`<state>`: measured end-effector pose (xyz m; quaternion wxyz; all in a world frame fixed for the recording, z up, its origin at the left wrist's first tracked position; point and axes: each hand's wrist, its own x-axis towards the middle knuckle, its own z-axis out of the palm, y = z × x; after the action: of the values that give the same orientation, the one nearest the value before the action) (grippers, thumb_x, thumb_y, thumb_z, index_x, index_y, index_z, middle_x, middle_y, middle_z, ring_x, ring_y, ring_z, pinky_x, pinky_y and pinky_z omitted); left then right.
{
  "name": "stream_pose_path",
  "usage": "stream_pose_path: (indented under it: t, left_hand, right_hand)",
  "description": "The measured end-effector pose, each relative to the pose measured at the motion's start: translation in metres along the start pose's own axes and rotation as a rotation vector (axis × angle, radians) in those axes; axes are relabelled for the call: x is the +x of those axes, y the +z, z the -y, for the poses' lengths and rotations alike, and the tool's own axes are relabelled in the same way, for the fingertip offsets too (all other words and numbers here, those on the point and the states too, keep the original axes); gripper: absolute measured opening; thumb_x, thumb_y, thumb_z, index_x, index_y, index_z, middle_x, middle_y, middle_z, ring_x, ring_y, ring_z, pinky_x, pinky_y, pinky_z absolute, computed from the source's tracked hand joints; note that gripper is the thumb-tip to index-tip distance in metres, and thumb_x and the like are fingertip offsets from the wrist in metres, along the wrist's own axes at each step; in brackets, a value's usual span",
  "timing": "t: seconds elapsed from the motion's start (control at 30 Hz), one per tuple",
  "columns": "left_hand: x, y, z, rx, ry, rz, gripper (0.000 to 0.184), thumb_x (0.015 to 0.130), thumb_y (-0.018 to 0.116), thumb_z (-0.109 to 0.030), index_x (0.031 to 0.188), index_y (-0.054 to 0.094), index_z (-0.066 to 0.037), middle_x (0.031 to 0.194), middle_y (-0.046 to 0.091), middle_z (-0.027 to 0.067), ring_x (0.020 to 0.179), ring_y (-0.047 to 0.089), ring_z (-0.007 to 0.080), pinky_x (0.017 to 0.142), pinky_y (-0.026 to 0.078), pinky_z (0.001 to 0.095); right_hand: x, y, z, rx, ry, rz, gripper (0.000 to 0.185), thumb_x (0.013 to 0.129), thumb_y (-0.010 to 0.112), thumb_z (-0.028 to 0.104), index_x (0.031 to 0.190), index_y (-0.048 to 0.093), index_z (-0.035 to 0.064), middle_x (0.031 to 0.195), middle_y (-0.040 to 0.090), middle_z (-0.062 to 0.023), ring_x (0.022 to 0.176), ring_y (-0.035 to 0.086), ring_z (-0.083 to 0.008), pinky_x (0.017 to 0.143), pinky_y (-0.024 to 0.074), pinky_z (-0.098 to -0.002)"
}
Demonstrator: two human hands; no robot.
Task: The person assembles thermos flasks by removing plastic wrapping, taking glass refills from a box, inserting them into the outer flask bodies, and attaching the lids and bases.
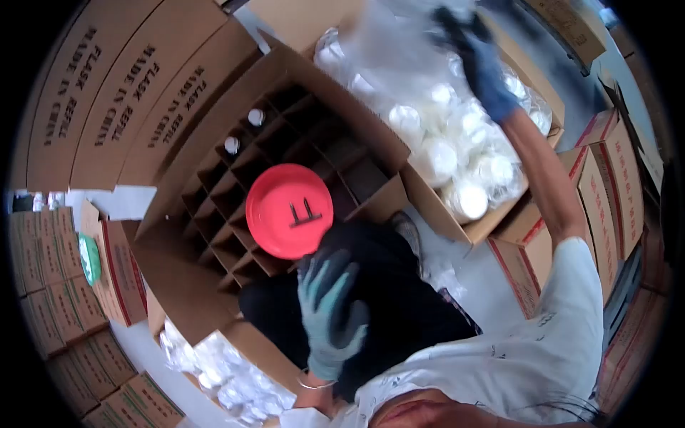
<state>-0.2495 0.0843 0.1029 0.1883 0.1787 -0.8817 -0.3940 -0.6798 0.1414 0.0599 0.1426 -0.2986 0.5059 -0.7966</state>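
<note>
My left hand [330, 310], in a pale green and grey glove, is held over my dark-trousered knee with its fingers apart and nothing in it. My right hand [474, 60], in a blue and black glove, is raised over a carton [435, 207] of white, plastic-wrapped round pieces [437, 158]. A clear plastic bag [396, 50], blurred by motion, is in its fingers. In front of me a large open carton [178, 285] has cardboard dividers. Two white-topped pieces [256, 117] stand in its cells. On the dividers lies a red round dish [275, 207] with slim dark pieces [303, 212].
Tall cartons [107, 93] printed "FLASK REFILL MADE IN CHINA" stand at the left. Stacked smaller cartons [71, 299] are beyond them. Red-edged cartons [599, 192] are at the right. Another carton with clear plastic-wrapped pieces [232, 378] sits at the lower left.
</note>
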Motion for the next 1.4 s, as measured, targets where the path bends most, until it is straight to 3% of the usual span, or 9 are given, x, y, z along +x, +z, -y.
stream_pose_path:
  t: [0.1, 0.23, 0.3, 0.5, 0.6, 0.7, 0.87, 1.2, 1.4]
  left_hand:
    - [0.034, 0.049, 0.010, 0.353, 0.069, -0.006, 0.045, 0.074, 0.065, -0.021, 0.117, 0.062, -0.008, 0.123, 0.057, 0.0117, 0.120, 0.047, 0.0342, 0.107, 0.028, 0.0514]
    - [0.058, 0.051, 0.007, 0.328, 0.012, 0.032, 0.040, 0.068, 0.063, -0.018, 0.107, 0.067, -0.010, 0.111, 0.063, 0.0092, 0.109, 0.054, 0.0325, 0.104, 0.031, 0.0526]
    - [0.064, 0.047, 0.015, 0.352, -0.050, 0.048, 0.037, 0.065, 0.062, -0.019, 0.100, 0.069, -0.008, 0.109, 0.064, 0.0101, 0.104, 0.057, 0.0328, 0.101, 0.035, 0.0542]
    - [0.087, 0.037, 0.029, 0.385, -0.134, 0.123, 0.033, 0.076, 0.063, -0.025, 0.105, 0.067, -0.009, 0.111, 0.063, 0.0082, 0.102, 0.056, 0.0305, 0.096, 0.036, 0.0522]
    - [0.093, 0.035, 0.030, 0.374, -0.163, 0.144, 0.033, 0.076, 0.063, -0.024, 0.105, 0.067, -0.009, 0.111, 0.063, 0.0083, 0.102, 0.056, 0.0307, 0.096, 0.037, 0.0520]
    - [0.092, 0.035, 0.029, 0.372, -0.179, 0.154, 0.033, 0.076, 0.063, -0.023, 0.105, 0.067, -0.009, 0.111, 0.063, 0.0083, 0.102, 0.056, 0.0308, 0.096, 0.037, 0.0518]
    - [0.090, 0.033, 0.029, 0.362, -0.194, 0.143, 0.033, 0.075, 0.064, -0.022, 0.105, 0.067, -0.009, 0.111, 0.063, 0.0083, 0.103, 0.056, 0.0310, 0.096, 0.037, 0.0514]
    - [0.059, 0.035, 0.018, 0.341, -0.082, -0.085, 0.038, 0.071, 0.069, -0.011, 0.108, 0.065, -0.008, 0.112, 0.063, 0.0105, 0.108, 0.055, 0.0317, 0.101, 0.037, 0.0484]
    - [0.066, 0.030, -0.017, 0.132, 0.099, -0.317, 0.062, 0.073, 0.071, -0.007, 0.130, 0.049, -0.001, 0.136, 0.046, 0.0204, 0.129, 0.040, 0.0384, 0.109, 0.028, 0.0475]
  right_hand:
    - [0.111, 0.024, -0.148, -0.315, -0.018, -0.196, 0.035, 0.085, 0.066, 0.026, 0.109, 0.062, -0.0001, 0.095, 0.063, -0.0046, 0.080, 0.057, -0.0152, 0.065, 0.0469, -0.0281]
    - [0.138, 0.031, -0.304, -0.684, 0.290, -0.349, 0.061, 0.079, 0.068, 0.047, 0.119, 0.055, 0.0034, 0.102, 0.064, -0.0134, 0.091, 0.059, -0.0245, 0.080, 0.0458, -0.0359]
    - [0.111, 0.018, -0.337, -0.890, 0.322, -0.335, 0.066, 0.080, 0.060, 0.052, 0.121, 0.055, 0.0021, 0.115, 0.061, -0.0237, 0.105, 0.057, -0.0393, 0.088, 0.0442, -0.0425]
    - [0.139, -0.030, -0.263, -0.329, 0.743, 0.085, 0.025, 0.083, 0.070, 0.031, 0.091, 0.062, 0.0080, 0.073, 0.060, -0.0053, 0.061, 0.059, -0.0155, 0.052, 0.0510, -0.0305]
    - [0.174, -0.076, -0.239, -0.330, 0.270, -0.118, 0.026, 0.087, 0.064, 0.027, 0.101, 0.063, 0.0047, 0.087, 0.064, -0.0065, 0.074, 0.063, -0.0162, 0.068, 0.0536, -0.0295]
    - [0.198, -0.119, -0.305, -0.633, 0.655, -0.168, 0.026, 0.087, 0.063, 0.025, 0.106, 0.061, 0.0065, 0.091, 0.064, -0.0054, 0.083, 0.061, -0.0135, 0.072, 0.0511, -0.0297]
    - [0.183, -0.133, -0.349, -0.793, 0.664, -0.030, 0.025, 0.088, 0.060, 0.024, 0.105, 0.062, 0.0062, 0.096, 0.063, -0.0050, 0.093, 0.059, -0.0141, 0.083, 0.0468, -0.0290]
    - [0.117, -0.013, -0.084, -0.399, -0.113, 0.030, 0.029, 0.095, 0.051, 0.025, 0.110, 0.065, 0.0039, 0.109, 0.062, -0.0040, 0.101, 0.057, -0.0144, 0.092, 0.0441, -0.0288]
    - [-0.044, 0.103, 0.126, -0.237, -0.007, 0.350, 0.033, 0.095, 0.055, 0.020, 0.124, 0.058, 0.0058, 0.114, 0.060, -0.0014, 0.104, 0.052, -0.0093, 0.093, 0.0425, -0.0266]
